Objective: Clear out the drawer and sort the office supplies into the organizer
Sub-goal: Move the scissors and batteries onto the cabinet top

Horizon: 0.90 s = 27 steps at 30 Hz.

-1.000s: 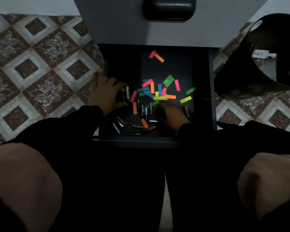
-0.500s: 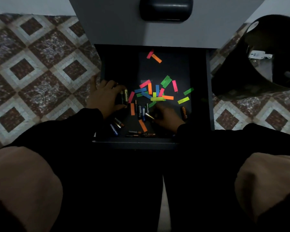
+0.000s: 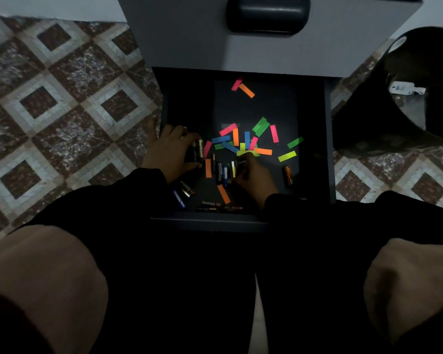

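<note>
A single head-worn view looks steeply down from above and close in, facing forward into the open drawer (image 3: 243, 221) of a grey cabinet (image 3: 189, 42). The person's knees fill the lower frame, tiled floor (image 3: 62, 98) spreads left, and a black bin (image 3: 394, 123) sits at the right edge.

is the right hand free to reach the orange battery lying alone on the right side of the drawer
Probably yes. The orange battery lies apart, just right of the right hand, with bare drawer floor between. But that hand seems to be pinching a battery from the middle cluster already, so it may need emptying first.
</note>
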Motion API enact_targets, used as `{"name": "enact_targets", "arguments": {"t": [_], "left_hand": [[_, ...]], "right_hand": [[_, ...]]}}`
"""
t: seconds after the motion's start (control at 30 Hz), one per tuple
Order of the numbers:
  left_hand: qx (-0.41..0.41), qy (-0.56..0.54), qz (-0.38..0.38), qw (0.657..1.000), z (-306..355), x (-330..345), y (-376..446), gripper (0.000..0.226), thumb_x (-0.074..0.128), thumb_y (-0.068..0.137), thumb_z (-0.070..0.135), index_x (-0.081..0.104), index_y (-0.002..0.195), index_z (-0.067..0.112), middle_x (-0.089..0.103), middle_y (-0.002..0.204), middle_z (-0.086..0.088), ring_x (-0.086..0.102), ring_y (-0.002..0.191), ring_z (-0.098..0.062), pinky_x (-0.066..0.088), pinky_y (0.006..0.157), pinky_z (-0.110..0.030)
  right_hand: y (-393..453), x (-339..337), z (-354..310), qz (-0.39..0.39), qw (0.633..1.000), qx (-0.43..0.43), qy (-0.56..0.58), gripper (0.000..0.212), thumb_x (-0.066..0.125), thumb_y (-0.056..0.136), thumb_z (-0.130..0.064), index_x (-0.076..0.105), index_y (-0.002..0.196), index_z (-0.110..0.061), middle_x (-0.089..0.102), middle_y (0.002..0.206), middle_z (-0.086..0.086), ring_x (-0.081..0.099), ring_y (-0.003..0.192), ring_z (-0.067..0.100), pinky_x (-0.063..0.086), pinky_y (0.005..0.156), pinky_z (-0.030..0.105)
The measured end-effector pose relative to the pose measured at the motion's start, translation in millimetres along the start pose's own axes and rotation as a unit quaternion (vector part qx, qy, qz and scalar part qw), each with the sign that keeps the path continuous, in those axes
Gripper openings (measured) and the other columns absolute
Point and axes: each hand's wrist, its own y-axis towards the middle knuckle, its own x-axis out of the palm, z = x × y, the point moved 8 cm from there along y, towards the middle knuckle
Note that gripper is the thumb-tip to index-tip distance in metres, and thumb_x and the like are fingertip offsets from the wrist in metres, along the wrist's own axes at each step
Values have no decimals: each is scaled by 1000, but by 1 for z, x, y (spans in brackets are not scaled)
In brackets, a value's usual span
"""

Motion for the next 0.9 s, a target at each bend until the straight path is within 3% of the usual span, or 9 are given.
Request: {"name": "enact_targets", "arguments": {"t": [0.2,0.3,0.47,0.57,0.9], "left_hand": [[2,0,-1,1000,0,2,0,64,64,81,47,42,138,26,43,134,-5,31,130,-27,-3,113,-54],[8,2,5,1000,0,3,0,64,64,81,47,43,137,26,44,133,-5,33,129,-27,-2,113,-55],[11,8,6,1000,1,5,1,65,63,81,48,42,138,26,45,134,-5,33,129,-28,0,113,-57],[11,8,6,1000,1,6,1,65,63,81,49,43,138,26,45,134,-6,33,128,-28,5,112,-58],[15,9,16,1000,1,7,3,63,63,81,48,44,137,26,45,133,-5,35,127,-28,4,111,-58]], "right_hand": [[-4,6,-13,-32,992,-63,-103,73,72,77,-11,35,139,-15,46,135,12,48,122,28,40,97,34],[-5,5,-20,-8,970,-114,-214,74,73,77,-20,35,140,-17,36,136,9,42,122,27,41,96,35],[-2,9,-24,-2,935,-167,-312,75,70,78,-36,35,141,-18,33,144,5,31,127,26,28,101,34],[1,14,-24,-2,932,-173,-319,67,66,81,-38,38,139,-19,39,140,3,33,123,25,26,96,33],[3,16,-27,-5,921,-192,-339,61,62,85,-36,39,140,-22,41,139,4,33,124,25,26,98,33]]}}
